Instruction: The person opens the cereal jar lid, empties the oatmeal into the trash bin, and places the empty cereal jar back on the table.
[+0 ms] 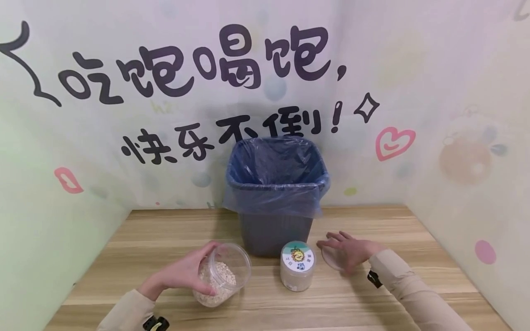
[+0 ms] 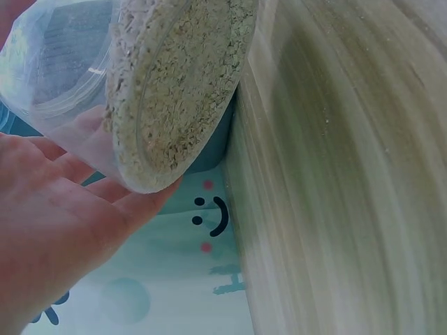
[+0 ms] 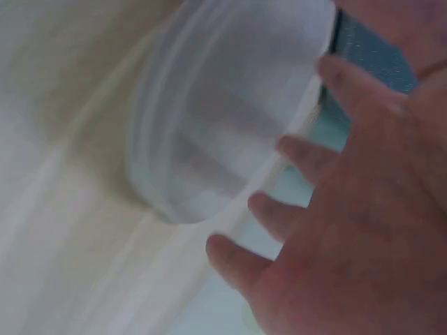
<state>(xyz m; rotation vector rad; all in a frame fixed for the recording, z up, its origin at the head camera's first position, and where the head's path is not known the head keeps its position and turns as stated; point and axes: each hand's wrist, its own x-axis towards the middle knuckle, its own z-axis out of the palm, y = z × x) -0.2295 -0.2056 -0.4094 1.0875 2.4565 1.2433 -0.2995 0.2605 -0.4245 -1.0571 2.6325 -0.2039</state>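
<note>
My left hand [image 1: 188, 271] grips a clear plastic jar [image 1: 241, 271] that has no lid on it. The jar is tilted, its mouth facing up and to the right. Pale, coarse flakes [image 2: 185, 84] lie in its lower part, and the left wrist view shows them through the base. On the right, my right hand [image 1: 349, 252] hovers with spread fingers [image 3: 237, 262] over a translucent round lid [image 3: 223, 118], which lies on the table. In the head view that hand covers part of the lid. Whether any finger touches the lid is hard to tell.
Between the hands stands a second clear jar [image 1: 296, 280] with a printed label on top. Behind it is a dark bin [image 1: 273, 234] with a blue bag [image 1: 273, 200] folded over its rim. The wooden table [image 1: 165, 230] ends at a printed wall covering [image 1: 174, 115].
</note>
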